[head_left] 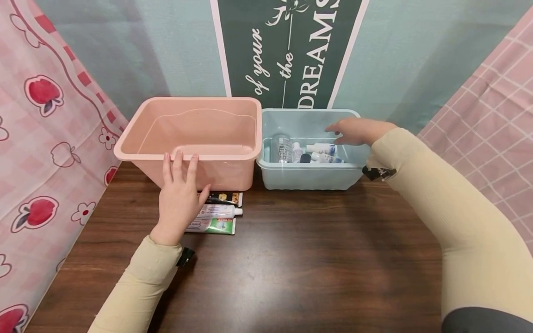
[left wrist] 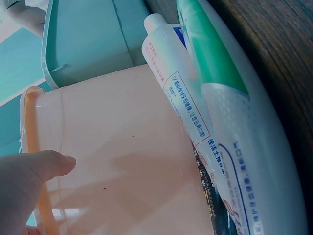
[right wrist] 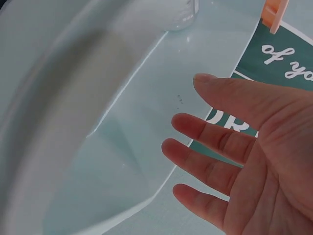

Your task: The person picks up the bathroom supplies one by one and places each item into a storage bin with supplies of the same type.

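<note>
Fingers [head_left: 178, 167] of my left hand [head_left: 178, 206] spread, fairly straight, at near rim of pink bin [head_left: 226, 172], 12 o'clock. Black pack [head_left: 226, 199], white tube [head_left: 220, 211], green-white tube [head_left: 218, 226] lie on table [head_left: 291, 259], 3 to 4 o'clock from it. My right hand [head_left: 355, 130]: fingers loose, apart, over blue bin [head_left: 312, 179], 2 o'clock from my left. Small bottles [head_left: 326, 148] inside, 8 o'clock from right hand.

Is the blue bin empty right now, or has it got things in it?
Not empty: in the head view, the blue bin holds a clear bottle and several small white containers, all below its rim.
</note>
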`<state>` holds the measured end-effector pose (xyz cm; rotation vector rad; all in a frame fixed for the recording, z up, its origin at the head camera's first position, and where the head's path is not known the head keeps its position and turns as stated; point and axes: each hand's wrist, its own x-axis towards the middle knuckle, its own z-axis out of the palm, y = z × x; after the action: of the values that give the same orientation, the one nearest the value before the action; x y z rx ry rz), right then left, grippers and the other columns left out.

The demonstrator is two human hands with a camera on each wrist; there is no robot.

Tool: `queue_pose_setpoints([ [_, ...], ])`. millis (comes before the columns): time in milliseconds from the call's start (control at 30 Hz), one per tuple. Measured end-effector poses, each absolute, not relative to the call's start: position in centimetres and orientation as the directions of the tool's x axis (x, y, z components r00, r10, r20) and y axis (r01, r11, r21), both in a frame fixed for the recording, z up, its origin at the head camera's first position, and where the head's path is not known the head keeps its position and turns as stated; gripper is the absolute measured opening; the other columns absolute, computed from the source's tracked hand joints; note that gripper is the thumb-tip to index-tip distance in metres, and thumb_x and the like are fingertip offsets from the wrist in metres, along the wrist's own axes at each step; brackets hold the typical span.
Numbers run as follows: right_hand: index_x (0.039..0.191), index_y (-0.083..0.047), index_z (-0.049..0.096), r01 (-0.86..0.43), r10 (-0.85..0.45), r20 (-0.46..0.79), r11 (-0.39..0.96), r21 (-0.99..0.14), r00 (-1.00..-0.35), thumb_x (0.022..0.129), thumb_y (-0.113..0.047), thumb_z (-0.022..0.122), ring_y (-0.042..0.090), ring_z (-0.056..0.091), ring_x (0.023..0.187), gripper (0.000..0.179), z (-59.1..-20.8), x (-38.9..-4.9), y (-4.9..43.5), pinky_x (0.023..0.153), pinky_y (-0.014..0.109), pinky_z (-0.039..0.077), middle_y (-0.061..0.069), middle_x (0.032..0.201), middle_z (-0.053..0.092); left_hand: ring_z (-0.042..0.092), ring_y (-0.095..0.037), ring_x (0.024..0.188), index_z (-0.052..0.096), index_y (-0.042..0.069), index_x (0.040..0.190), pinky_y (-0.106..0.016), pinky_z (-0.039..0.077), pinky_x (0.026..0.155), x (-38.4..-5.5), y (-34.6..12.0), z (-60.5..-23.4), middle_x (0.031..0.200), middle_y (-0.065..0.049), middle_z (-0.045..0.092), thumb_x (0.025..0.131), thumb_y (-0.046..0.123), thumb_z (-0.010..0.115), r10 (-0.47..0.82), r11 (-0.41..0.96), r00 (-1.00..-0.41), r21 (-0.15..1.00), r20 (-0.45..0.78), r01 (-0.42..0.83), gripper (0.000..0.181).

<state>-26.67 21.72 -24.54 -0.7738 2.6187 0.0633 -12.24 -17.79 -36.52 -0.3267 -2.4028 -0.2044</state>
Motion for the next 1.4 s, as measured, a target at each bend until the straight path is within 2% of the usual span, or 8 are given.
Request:
queue_pose_setpoints([
  [167,0.133,0.009,0.042,-0.527,-0.509,-0.389,0.847,-0.068,-0.768,0.09,-0.009,0.058,0.043,0.048,0.114,0.05,-24.6,-26.1,21.8,0.097,0.053,0.036,0.03,0.121,0.053,0.021,-0.053,0.13,0.038,0.0,0.137,-0.055,0.051,0.055,-12.3,-17.7,-36.5,0.139,-0.033,0.03,0.073,0.025,0.078,0.181,0.957,-0.728,0.054,0.661,0.286,0.08],
  [600,0.135,0.008,0.041,-0.521,-0.508,-0.387,0.85,-0.077,-0.77,0.091,-0.014,0.059,0.046,0.045,0.117,0.053,-24.6,-24.3,21.8,0.099,0.055,0.033,0.031,0.126,0.049,0.014,-0.049,0.134,0.038,0.0,0.137,-0.057,0.05,0.059,-12.2,-17.7,-36.5,0.139,-0.033,0.029,0.073,0.025,0.078,0.179,0.957,-0.732,0.057,0.657,0.286,0.079],
  [833,0.136,0.004,0.041,-0.507,-0.483,-0.388,0.861,-0.044,-0.785,0.092,-0.018,0.058,0.047,0.04,0.122,0.053,-24.6,-23.1,21.9,0.1,0.057,0.031,0.031,0.13,0.046,0.017,-0.05,0.133,0.038,0.0,0.138,-0.057,0.05,0.057,-12.2,-17.7,-36.5,0.139,-0.032,0.029,0.073,0.025,0.077,0.182,0.956,-0.728,0.054,0.661,0.288,0.08],
  [1067,0.137,0.0,0.042,-0.473,-0.443,-0.374,0.881,-0.012,-0.815,0.093,-0.02,0.056,0.045,0.045,0.118,0.051,-24.6,-22.2,21.8,0.096,0.06,0.034,0.031,0.126,0.049,0.014,-0.049,0.134,0.038,0.0,0.138,-0.058,0.05,0.057,-12.2,-17.8,-36.4,0.139,-0.033,0.029,0.073,0.024,0.078,0.18,0.956,-0.727,0.056,0.662,0.287,0.08],
  [1400,0.136,0.002,0.044,-0.489,-0.46,-0.301,0.872,0.022,-0.835,0.093,-0.02,0.056,0.041,0.055,0.103,0.05,-24.7,-20.5,22.0,0.086,0.057,0.042,0.029,0.116,0.054,0.015,-0.05,0.133,0.037,0.0,0.138,-0.058,0.05,0.057,-12.2,-17.8,-36.4,0.14,-0.032,0.028,0.074,0.025,0.077,0.176,0.96,-0.743,0.056,0.646,0.275,0.079],
])
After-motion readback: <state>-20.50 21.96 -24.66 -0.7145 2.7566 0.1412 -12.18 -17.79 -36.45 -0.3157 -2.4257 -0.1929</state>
